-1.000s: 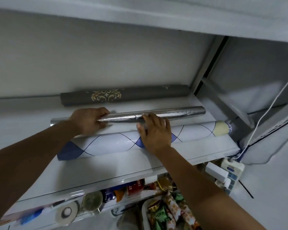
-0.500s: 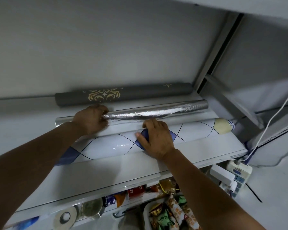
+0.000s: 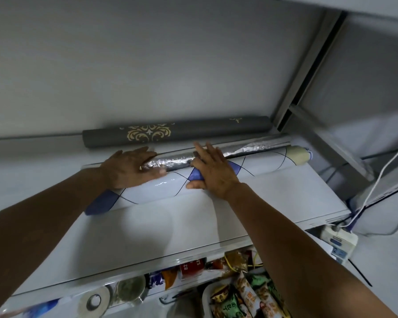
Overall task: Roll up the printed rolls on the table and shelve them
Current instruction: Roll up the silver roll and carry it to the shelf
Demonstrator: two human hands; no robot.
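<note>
Shelving step in hand; three rolls lie lengthwise on the white shelf [image 3: 262,203], which crosses the middle of the frame.

Left of centre: the left hand [image 3: 130,167] lies flat, palm down, fingers spread and loosely extended. It presses across the silver foil roll [image 3: 177,160] and the near white-and-blue patterned roll [image 3: 152,191]. It clasps nothing.

Centre: the right hand [image 3: 213,172] is likewise open and flat. Its fingers reach over the silver foil roll; its palm bears on the patterned roll, thumb at that roll's near side. No pinch is evident.

Upper centre: the grey roll with gold ornament [image 3: 177,131] sits at the back against the wall [image 3: 147,65], apart from both hands.

Right of centre: the foil roll's right end looks crumpled and loosely wound, just beside the patterned roll's cream end.

Judgement: the two front rolls are being seated rearward. To do this well, both palms should push evenly so the rolls stay parallel to the grey roll, with light pressure on the foil, which would likely dent. The patterned roll looks glossy and may roll forward once released; check it rests before lifting the hands
</note>
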